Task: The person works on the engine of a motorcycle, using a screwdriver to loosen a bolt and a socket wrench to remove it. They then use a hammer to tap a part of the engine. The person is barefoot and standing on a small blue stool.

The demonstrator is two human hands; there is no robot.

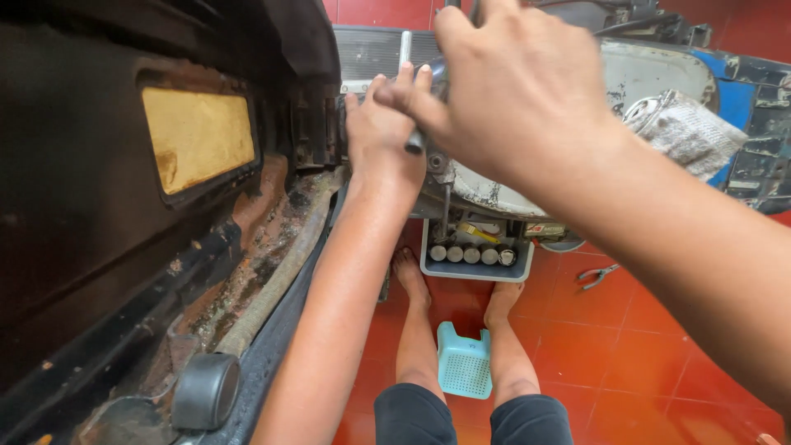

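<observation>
My right hand (pixel 515 78) reaches across from the right and grips a metal wrench handle (pixel 404 51) that stands upright against the scooter's engine casing (pixel 494 194). Just left of it, my left hand (pixel 381 132) presses against the same spot, fingers up beside the tool. The tool's lower end is hidden behind both hands. The casing is grey-white, worn and chipped.
A dirty black underside panel with a yellow plate (pixel 198 136) fills the left. A grey tray of sockets (pixel 471 257) sits on the red tile floor by my bare feet, with a teal plastic stool (pixel 464 361) between my legs, pliers (pixel 597 276) at right and a rag (pixel 688 132) on the scooter.
</observation>
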